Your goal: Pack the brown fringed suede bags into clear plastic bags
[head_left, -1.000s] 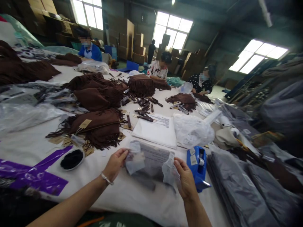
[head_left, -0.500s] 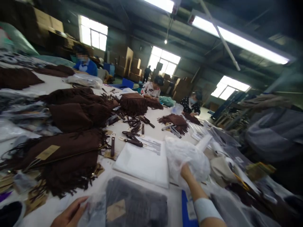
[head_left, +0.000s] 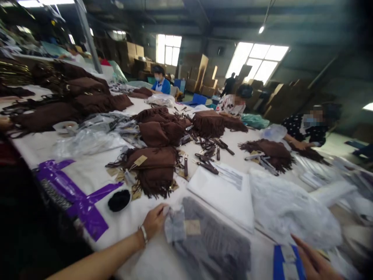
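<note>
My left hand [head_left: 155, 222], a bracelet at its wrist, pinches the edge of a clear plastic bag [head_left: 174, 225] beside a dark grey packaged item [head_left: 215, 241] with a tan tag. At the lower right, my right hand [head_left: 313, 258] has its fingers stretched out beside a blue object [head_left: 288, 262] with a pale label. Above that hand lies a crumpled translucent bag [head_left: 291, 206]. A stack of white sheets [head_left: 224, 194] lies behind the grey item, with brown straps [head_left: 206, 164] at its far edge.
Brown fringed bags [head_left: 155, 167] lie across the white table. A small container of black material [head_left: 119, 200] stands near purple tape [head_left: 87, 214] at the left edge. Several people are farther back, one in blue [head_left: 163, 85] and one in dotted black [head_left: 305, 126].
The view has swung left. My right hand has come out of the translucent bag and moved nearer to the blue object. My left hand remains at the small plastic bag.
</note>
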The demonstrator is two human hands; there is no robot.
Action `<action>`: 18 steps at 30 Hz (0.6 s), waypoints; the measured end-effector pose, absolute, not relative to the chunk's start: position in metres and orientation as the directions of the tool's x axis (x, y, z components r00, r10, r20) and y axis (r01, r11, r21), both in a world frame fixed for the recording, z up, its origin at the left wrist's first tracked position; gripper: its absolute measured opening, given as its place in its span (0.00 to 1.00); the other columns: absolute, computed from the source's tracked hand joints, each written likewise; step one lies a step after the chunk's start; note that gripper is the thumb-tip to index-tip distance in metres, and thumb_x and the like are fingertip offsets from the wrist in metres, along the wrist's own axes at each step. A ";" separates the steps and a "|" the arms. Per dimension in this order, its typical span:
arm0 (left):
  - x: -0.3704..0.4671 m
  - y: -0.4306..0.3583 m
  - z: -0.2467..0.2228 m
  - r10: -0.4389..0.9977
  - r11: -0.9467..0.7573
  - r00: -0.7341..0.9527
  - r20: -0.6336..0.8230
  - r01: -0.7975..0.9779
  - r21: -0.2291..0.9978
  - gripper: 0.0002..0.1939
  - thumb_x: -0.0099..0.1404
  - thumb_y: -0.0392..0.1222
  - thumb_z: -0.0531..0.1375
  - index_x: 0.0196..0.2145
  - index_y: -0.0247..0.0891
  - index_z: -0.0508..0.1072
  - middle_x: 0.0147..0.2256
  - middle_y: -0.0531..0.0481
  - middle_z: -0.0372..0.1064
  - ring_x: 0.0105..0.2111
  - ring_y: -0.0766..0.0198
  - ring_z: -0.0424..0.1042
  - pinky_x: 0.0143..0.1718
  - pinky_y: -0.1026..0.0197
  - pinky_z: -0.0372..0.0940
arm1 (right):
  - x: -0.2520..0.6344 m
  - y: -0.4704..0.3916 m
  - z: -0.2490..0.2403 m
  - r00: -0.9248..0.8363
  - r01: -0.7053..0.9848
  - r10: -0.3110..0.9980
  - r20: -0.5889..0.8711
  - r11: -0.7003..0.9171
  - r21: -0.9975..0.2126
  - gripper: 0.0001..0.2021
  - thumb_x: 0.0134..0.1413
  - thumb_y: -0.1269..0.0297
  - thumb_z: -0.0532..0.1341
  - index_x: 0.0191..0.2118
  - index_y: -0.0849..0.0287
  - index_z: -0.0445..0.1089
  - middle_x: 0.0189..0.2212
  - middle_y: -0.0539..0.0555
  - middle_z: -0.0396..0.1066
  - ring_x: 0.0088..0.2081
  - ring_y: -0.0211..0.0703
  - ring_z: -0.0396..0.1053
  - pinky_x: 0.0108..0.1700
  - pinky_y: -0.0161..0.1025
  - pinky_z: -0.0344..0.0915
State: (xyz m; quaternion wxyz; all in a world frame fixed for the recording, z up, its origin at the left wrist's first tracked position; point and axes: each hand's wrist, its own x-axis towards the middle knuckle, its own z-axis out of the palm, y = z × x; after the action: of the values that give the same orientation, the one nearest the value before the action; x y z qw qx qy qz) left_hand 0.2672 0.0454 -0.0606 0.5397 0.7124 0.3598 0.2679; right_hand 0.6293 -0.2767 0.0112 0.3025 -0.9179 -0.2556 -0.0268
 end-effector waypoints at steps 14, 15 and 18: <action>0.257 -0.071 -0.003 0.214 -0.477 0.956 0.200 -0.076 0.875 0.15 0.68 0.45 0.48 0.39 0.35 0.72 0.33 0.46 0.71 0.34 0.63 0.69 0.41 0.62 0.63 | 0.371 -0.224 0.004 0.736 0.131 0.673 -0.079 -0.255 -0.958 0.20 0.50 0.51 0.60 0.46 0.56 0.68 0.41 0.55 0.71 0.43 0.46 0.68 0.49 0.44 0.64; 0.254 -0.072 -0.007 0.146 -0.518 0.968 0.204 -0.101 0.849 0.16 0.68 0.45 0.48 0.40 0.35 0.72 0.32 0.46 0.71 0.34 0.63 0.69 0.41 0.62 0.63 | 0.369 -0.227 0.003 0.784 0.067 0.613 -0.099 -0.241 -0.968 0.17 0.52 0.51 0.58 0.41 0.57 0.69 0.32 0.52 0.71 0.35 0.41 0.68 0.41 0.39 0.67; 0.245 -0.061 -0.019 -0.109 -0.631 0.974 0.199 -0.222 0.743 0.18 0.65 0.49 0.54 0.47 0.36 0.69 0.39 0.43 0.71 0.40 0.59 0.68 0.46 0.58 0.62 | 0.365 -0.245 -0.001 0.896 -0.121 0.402 -0.189 -0.189 -0.975 0.16 0.51 0.50 0.58 0.37 0.58 0.68 0.23 0.47 0.65 0.22 0.32 0.60 0.24 0.30 0.59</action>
State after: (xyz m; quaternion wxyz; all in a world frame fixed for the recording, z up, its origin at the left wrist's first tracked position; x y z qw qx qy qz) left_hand 0.2445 -0.0606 -0.0194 0.4195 0.9006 -0.0919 0.0676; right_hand 0.3646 -0.2445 -0.0014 0.6298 -0.7425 -0.0946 0.2075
